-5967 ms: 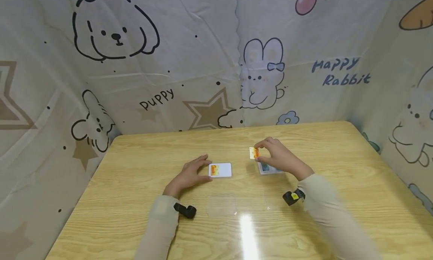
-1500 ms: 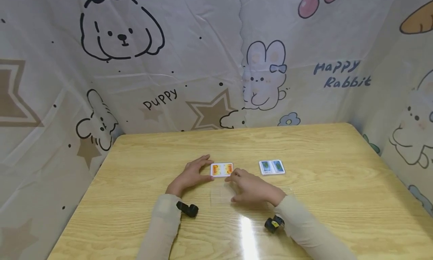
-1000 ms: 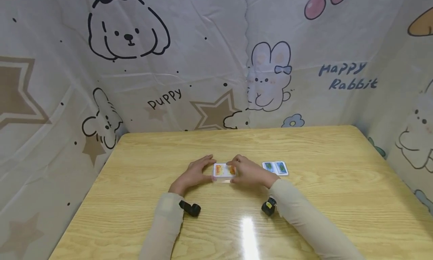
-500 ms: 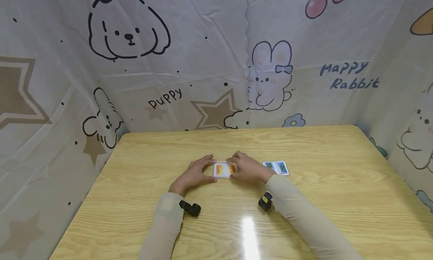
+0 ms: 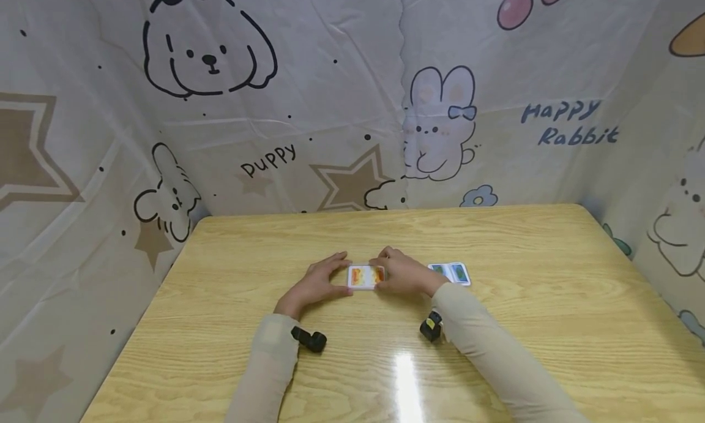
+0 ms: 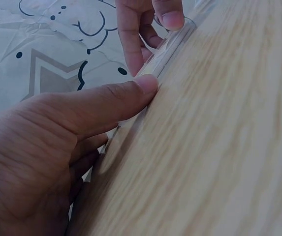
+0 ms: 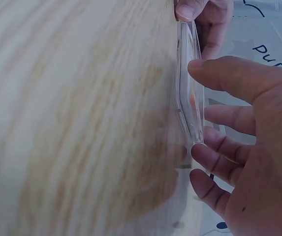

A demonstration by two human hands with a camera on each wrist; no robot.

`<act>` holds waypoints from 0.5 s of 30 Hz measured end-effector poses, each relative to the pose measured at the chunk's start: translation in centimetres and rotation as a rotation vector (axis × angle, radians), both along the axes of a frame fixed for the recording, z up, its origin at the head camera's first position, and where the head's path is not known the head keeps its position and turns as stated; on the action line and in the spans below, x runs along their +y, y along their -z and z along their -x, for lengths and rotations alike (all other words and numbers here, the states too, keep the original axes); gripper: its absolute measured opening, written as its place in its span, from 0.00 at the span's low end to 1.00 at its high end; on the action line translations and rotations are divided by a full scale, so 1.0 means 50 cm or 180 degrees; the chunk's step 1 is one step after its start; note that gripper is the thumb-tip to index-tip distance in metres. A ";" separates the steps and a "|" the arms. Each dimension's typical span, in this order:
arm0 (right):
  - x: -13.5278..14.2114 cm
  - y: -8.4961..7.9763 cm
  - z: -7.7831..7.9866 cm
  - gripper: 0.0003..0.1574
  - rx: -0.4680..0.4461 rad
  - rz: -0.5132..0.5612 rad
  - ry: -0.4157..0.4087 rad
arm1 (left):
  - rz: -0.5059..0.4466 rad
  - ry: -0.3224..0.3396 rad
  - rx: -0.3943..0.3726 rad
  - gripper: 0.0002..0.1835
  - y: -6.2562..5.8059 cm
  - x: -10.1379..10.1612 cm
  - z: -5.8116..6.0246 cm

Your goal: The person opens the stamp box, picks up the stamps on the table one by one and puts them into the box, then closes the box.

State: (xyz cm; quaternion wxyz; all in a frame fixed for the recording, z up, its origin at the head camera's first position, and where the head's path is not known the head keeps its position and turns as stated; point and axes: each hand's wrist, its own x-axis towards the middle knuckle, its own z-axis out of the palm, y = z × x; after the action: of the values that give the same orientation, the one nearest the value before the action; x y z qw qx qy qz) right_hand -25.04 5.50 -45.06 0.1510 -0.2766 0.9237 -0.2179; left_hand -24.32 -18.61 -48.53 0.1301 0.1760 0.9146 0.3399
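Note:
A small flat plastic case (image 5: 365, 277) lies on the table, with two orange-and-yellow picture cards side by side under its clear lid (image 7: 201, 93). My left hand (image 5: 316, 285) grips the left end, thumb on the near edge and fingers at the far edge. At the right end my right hand (image 5: 404, 272) holds the lid between thumb and fingers, partly covering the right card. In the right wrist view, the clear lid sits over the white-edged base (image 7: 182, 83). A second case (image 5: 459, 273) with blue-green cards lies to the right, partly behind my right hand.
The wooden table (image 5: 264, 355) carries both cases near its middle. A cloth printed with cartoon animals (image 5: 308, 56) hangs behind and along the sides. A camera is strapped to each wrist, and a bright light reflection (image 5: 407, 386) shows on the tabletop.
The right hand has brought the clear lid from the near tabletop onto the orange-card case. Earlier it placed an orange card there. The left hand has stayed at the case's left end.

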 end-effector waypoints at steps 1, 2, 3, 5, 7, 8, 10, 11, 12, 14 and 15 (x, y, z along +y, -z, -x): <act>0.000 0.001 0.000 0.39 -0.0010 -0.0007 0.0004 | -0.0002 0.0003 -0.0003 0.37 0.000 0.000 0.000; 0.000 0.001 0.000 0.39 -0.0014 -0.0012 0.0002 | -0.0017 0.0003 -0.0013 0.38 -0.001 0.000 -0.001; 0.000 0.001 0.000 0.39 -0.0026 -0.0013 0.0007 | -0.0029 -0.0004 -0.0023 0.38 -0.002 0.001 -0.002; -0.001 0.000 -0.001 0.39 -0.0046 -0.0020 -0.0008 | -0.0051 -0.0008 -0.0039 0.38 -0.003 0.001 -0.003; -0.002 0.000 -0.002 0.40 -0.0061 -0.0030 -0.0015 | -0.0054 -0.0006 -0.0046 0.38 -0.003 0.000 -0.005; -0.002 -0.001 -0.002 0.40 -0.0071 -0.0035 -0.0018 | -0.0056 -0.0005 -0.0049 0.38 -0.003 -0.001 -0.005; -0.002 -0.001 -0.003 0.40 -0.0083 -0.0044 -0.0022 | -0.0040 0.0011 -0.0049 0.38 -0.003 -0.001 -0.005; -0.002 -0.002 -0.003 0.40 -0.0072 -0.0058 -0.0023 | -0.0028 0.0021 -0.0045 0.38 -0.003 -0.002 -0.004; -0.001 -0.003 -0.003 0.40 -0.0065 -0.0057 -0.0024 | -0.0017 0.0030 -0.0042 0.37 -0.003 -0.002 -0.004; -0.001 -0.005 -0.003 0.40 -0.0044 -0.0069 -0.0031 | -0.0021 0.0040 -0.0037 0.37 -0.004 -0.002 -0.003; 0.000 -0.006 -0.003 0.40 -0.0020 -0.0082 -0.0039 | -0.0022 0.0042 -0.0034 0.37 -0.004 -0.003 -0.002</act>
State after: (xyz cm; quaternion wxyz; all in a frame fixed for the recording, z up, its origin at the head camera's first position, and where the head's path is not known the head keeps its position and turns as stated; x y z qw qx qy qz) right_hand -24.91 5.49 -44.78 0.1588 -0.2797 0.9242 -0.2059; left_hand -24.23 -18.74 -48.32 0.1367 0.1807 0.9116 0.3431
